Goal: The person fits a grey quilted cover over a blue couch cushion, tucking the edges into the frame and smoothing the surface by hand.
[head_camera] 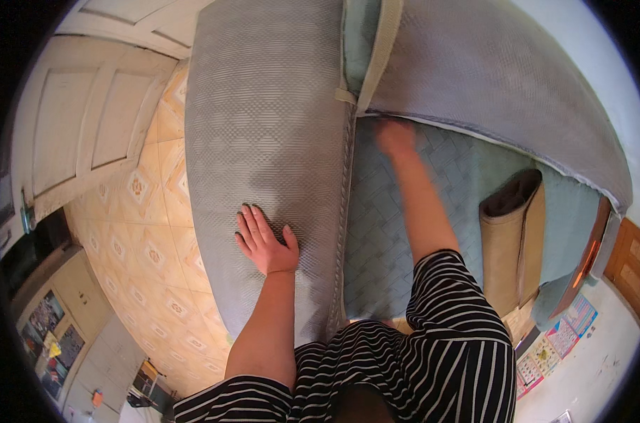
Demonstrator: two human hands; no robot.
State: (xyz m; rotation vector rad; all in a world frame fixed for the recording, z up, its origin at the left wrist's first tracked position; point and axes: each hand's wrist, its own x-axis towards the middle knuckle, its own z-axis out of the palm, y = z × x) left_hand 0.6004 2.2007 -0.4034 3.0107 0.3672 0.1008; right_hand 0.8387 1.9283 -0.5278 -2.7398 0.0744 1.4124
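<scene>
My left hand (267,244) lies flat, fingers apart, on a grey textured mattress panel (267,132) that rises to the left of a blue-green covered bed surface (380,227). Blurred, my right hand (396,138) is over that surface, close to the lower edge of a second grey padded panel (484,74); its fingers cannot be made out. A beige strap (386,47) runs up between the two panels. To the right of my right arm rests a rolled brown mat (502,254), dark inside.
Patterned floor tiles (150,254) show at the left, beside a white panelled door (87,111) and cabinets (82,296). A wooden board edge (584,259) stands at the right, near a white wall with colourful charts (563,338).
</scene>
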